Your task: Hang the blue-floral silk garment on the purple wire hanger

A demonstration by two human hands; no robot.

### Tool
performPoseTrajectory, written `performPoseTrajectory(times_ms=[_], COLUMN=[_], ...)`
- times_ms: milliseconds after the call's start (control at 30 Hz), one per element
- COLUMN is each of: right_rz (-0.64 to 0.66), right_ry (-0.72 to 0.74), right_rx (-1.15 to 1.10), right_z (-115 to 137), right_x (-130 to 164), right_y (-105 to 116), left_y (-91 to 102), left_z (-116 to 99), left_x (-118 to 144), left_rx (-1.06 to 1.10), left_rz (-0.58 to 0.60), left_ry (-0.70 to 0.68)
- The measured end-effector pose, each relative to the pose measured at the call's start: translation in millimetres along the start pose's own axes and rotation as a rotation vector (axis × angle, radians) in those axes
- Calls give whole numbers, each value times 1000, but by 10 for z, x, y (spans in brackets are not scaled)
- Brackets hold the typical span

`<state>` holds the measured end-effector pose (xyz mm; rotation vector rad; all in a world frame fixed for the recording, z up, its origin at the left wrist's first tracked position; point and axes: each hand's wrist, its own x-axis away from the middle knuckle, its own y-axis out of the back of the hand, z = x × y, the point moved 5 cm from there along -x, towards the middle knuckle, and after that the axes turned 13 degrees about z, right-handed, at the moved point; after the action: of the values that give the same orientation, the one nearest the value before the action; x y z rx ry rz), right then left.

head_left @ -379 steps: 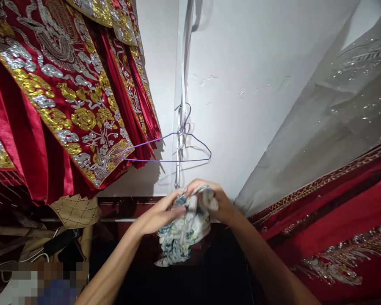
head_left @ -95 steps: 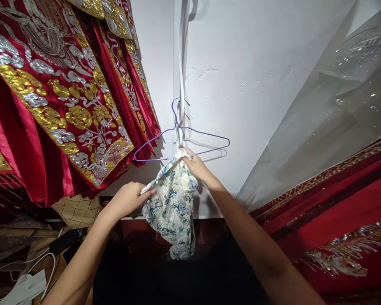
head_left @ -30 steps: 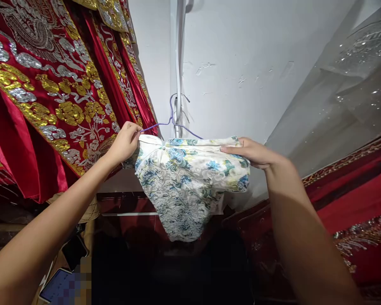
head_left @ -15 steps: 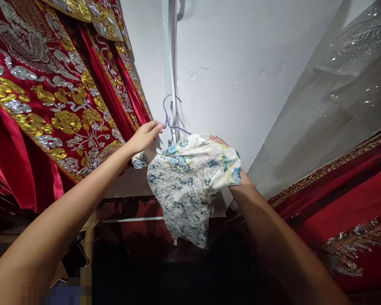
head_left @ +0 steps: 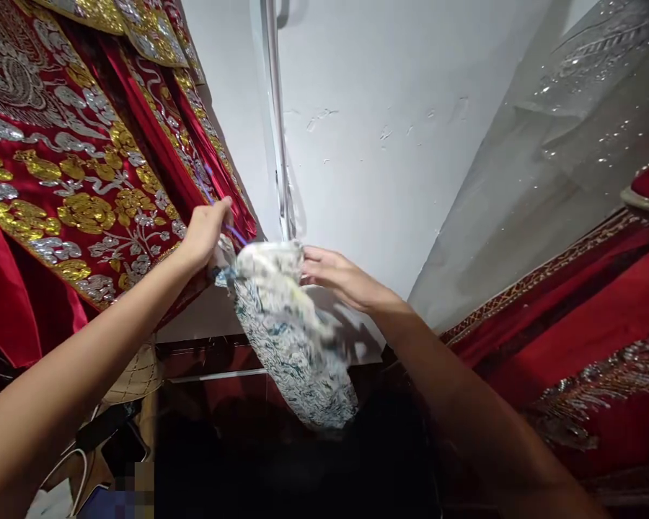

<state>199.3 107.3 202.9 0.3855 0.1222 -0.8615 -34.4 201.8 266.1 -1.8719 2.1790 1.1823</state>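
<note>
A white short-sleeved shirt [head_left: 281,310] with a blue, green and yellow swirl pattern hangs in front of me, its right side smeared by motion. Its shoulder is on a thin purple hanger [head_left: 236,233], whose upper wire slants to the upper left. My left hand [head_left: 206,229] is closed around the hanger just above the shirt's left shoulder. At the other shoulder, my right hand [head_left: 340,277] has its fingers together, their tips on the cloth edge; the thumb is mostly hidden. The hanger's far arm lies out of sight inside the shirt.
A metal pole [head_left: 277,115] stands against the white wall [head_left: 368,86]. Red costumes [head_left: 91,180] with gold and silver embroidery hang at the left. A sheer sequinned cloth [head_left: 567,137] and red fabric [head_left: 600,317] are on the right. A quilted bag [head_left: 138,375] sits low left, near cables.
My left hand has moved left and down with the hanger, away from the pole. My right hand has come out from under the shirt's sleeve to its shoulder edge. The shirt has swung left.
</note>
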Motion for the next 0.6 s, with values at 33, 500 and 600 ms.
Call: performPoseTrajectory(times_ms=[33, 500, 600], right_rz=[20, -313, -565], right_ry=[5, 160, 24], right_rx=[76, 986, 1104], right_z=[-27, 6, 54], right_x=[-9, 65, 220], right_y=[-67, 205, 425], left_y=[-78, -615, -568], left_z=[-69, -893, -773], left_x=[120, 521, 321], left_rx=[29, 97, 103], left_rz=[102, 747, 683], left_ry=[-18, -32, 77])
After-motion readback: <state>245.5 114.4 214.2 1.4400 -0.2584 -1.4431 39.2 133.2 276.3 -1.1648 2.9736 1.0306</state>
